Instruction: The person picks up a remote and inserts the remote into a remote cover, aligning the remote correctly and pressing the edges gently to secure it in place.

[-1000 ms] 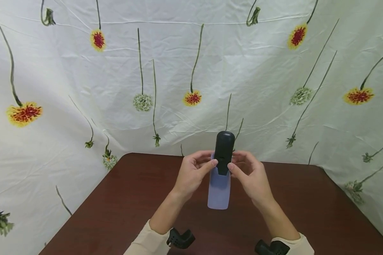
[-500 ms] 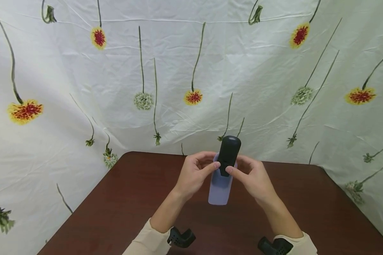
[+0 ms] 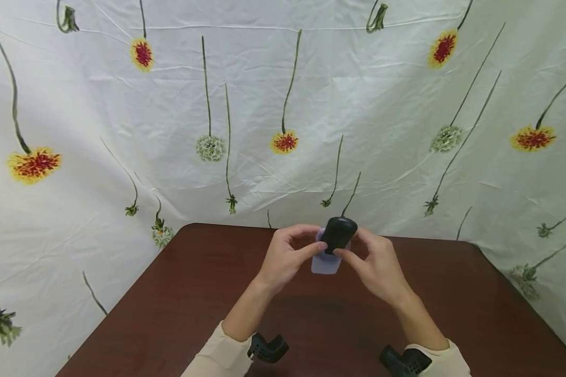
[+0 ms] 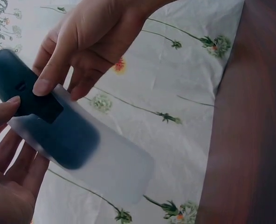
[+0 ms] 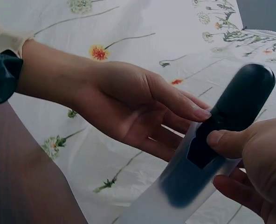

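Note:
In the head view I see a black remote control (image 3: 339, 233), partly inside a translucent bluish-white sleeve (image 3: 325, 265). Its rounded top end sticks out of the sleeve. Through the sleeve wall the covered part shows as a dark shape in the left wrist view, with the sleeve's lower end (image 4: 124, 163) holding nothing dark. My left hand (image 3: 284, 264) pinches at the sleeve's opening, thumb on the remote and fingers behind. My right hand (image 3: 379, 269) does likewise from the other side, its thumb (image 5: 222, 142) pressing the remote near the opening. Both hold it above the table.
A dark reddish-brown table (image 3: 207, 293) lies below the hands. Behind it hangs a white cloth (image 3: 245, 110) printed with flowers and stems. Black devices are worn on both wrists, such as the left wrist device (image 3: 268, 350), over pale sleeves.
The remote and sleeve have tipped and look foreshortened; the remote's top came down and the sleeve's lower end rose. The remote also leans more to the right. Both hands keep their hold.

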`<state>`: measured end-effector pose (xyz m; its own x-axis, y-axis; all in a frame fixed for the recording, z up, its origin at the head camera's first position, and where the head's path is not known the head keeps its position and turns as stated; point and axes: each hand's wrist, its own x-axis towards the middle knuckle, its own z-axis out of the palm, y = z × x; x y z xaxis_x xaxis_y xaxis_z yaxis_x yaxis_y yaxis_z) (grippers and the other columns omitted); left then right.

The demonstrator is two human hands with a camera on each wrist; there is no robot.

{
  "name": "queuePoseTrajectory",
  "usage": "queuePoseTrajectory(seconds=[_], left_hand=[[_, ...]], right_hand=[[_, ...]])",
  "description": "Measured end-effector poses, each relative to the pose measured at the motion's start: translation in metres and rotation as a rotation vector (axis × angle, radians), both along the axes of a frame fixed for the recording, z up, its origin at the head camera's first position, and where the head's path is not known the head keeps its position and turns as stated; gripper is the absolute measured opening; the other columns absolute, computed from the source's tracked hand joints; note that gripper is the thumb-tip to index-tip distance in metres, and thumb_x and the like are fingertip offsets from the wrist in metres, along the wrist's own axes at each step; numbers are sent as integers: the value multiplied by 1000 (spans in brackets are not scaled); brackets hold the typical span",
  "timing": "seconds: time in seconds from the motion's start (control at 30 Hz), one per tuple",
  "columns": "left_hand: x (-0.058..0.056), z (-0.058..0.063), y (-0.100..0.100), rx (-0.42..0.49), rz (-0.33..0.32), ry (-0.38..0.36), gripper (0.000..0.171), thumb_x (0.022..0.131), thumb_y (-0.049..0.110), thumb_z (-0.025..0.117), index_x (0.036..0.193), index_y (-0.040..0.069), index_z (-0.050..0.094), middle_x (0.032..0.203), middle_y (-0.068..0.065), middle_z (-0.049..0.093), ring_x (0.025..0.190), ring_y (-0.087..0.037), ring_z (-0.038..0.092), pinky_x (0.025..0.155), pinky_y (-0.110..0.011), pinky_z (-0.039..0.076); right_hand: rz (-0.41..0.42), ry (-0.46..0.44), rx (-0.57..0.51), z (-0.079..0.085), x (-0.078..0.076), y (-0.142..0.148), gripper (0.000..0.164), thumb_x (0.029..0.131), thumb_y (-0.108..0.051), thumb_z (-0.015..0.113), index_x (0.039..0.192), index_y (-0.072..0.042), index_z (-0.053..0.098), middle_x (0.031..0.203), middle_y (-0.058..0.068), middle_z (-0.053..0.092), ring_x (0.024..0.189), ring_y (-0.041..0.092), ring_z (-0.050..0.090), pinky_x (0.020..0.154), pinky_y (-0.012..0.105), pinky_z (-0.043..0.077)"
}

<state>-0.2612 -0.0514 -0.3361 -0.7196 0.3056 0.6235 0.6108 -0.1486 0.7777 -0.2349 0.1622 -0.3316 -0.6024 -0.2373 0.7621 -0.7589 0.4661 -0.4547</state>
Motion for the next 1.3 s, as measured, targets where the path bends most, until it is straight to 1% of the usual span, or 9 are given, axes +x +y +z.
queuePoseTrajectory(seconds=[0.17,0.27,0.4,0.53,0.7,0.9,1.0,1.2,1.3], left_hand=[[-1,-1,1,-7,-24,19,25,89,-5,78,114,-3,76,109,-9,75,104,-27,70,84,-40,58],[-1,0,2,-4,-24,30,26,89,-5,78,115,-1,76,109,-9,76,106,-28,70,87,-46,57],[-1,1,2,15,-48,48,29,88,-7,78,116,-2,76,114,-11,75,111,-28,68,93,-52,54],[-1,1,3,26,-66,75,29,87,-11,77,116,-5,75,120,-14,73,119,-29,65,101,-48,50],[-1,2,2,24,-73,93,28,87,-12,77,114,-6,75,122,-13,73,122,-28,64,104,-46,49],[-3,2,1,9,-58,124,27,87,-10,77,112,-3,76,121,-10,73,125,-27,62,108,-49,45],[-3,2,0,-4,-41,136,26,87,-9,77,113,-2,76,122,-9,73,128,-26,60,107,-50,45],[-2,3,-1,-6,-35,140,30,92,-10,71,121,-3,72,131,-10,68,127,-28,59,101,-49,50],[1,5,-1,-7,-14,80,34,96,-7,67,130,-4,67,137,-14,62,127,-28,59,98,-44,53]], right_hand=[[11,246,74,0,-5,6,35,78,7,87,107,-6,72,100,1,73,85,15,71,71,28,58],[10,321,91,1,-6,7,16,92,-12,81,104,-5,72,99,3,72,84,18,70,75,24,55],[-3,369,105,0,-7,7,32,104,-35,63,104,-4,73,100,7,73,90,25,71,85,24,53],[-15,442,119,0,-9,8,11,94,-8,76,103,-2,74,100,8,73,90,28,72,83,32,56],[-8,528,115,0,-11,7,37,71,19,79,102,-2,75,99,9,73,87,29,71,75,40,57],[-19,610,126,0,-13,6,11,98,-2,67,103,-1,76,100,9,73,86,28,70,73,42,57],[-37,641,136,-1,-14,6,25,107,-17,58,102,-2,77,100,9,74,85,28,70,74,42,57],[-51,671,154,-2,-15,7,27,108,-17,56,102,-2,78,100,8,74,84,27,70,73,41,57],[-57,698,155,-2,-16,7,25,108,-15,57,103,-3,78,100,9,74,83,27,70,71,42,57]])
